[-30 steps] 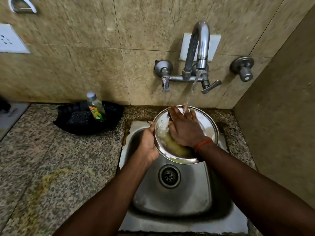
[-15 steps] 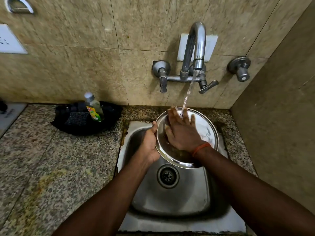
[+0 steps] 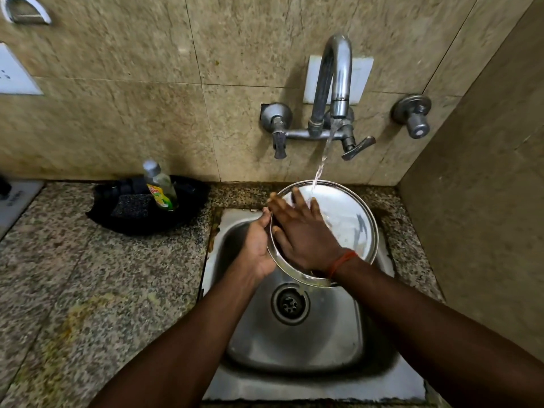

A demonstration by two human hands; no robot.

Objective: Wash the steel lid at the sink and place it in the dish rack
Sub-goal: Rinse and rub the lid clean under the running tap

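Here, at the centre of the frame, one steel lid [image 3: 347,219] was held tilted over the sink [image 3: 294,343], water from the single tap [image 3: 335,83] striking it. The left hand [image 3: 259,245] clasped its left rim; the right hand [image 3: 303,231] lay flat, fingers spread, on its face. At left, a black tray [image 3: 123,219] held one bottle [image 3: 160,187] and one scrub pad [image 3: 132,204].

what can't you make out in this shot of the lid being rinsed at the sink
Head view, the only one:
- The steel lid: its left and lower part is hidden under the right hand.
- The left hand: its fingers go behind the lid's rim, so the grip is unseen.
- The dish soap bottle: its label is too small to read.
- The dish rack: not in frame.
- A white object is cut off by the left edge.
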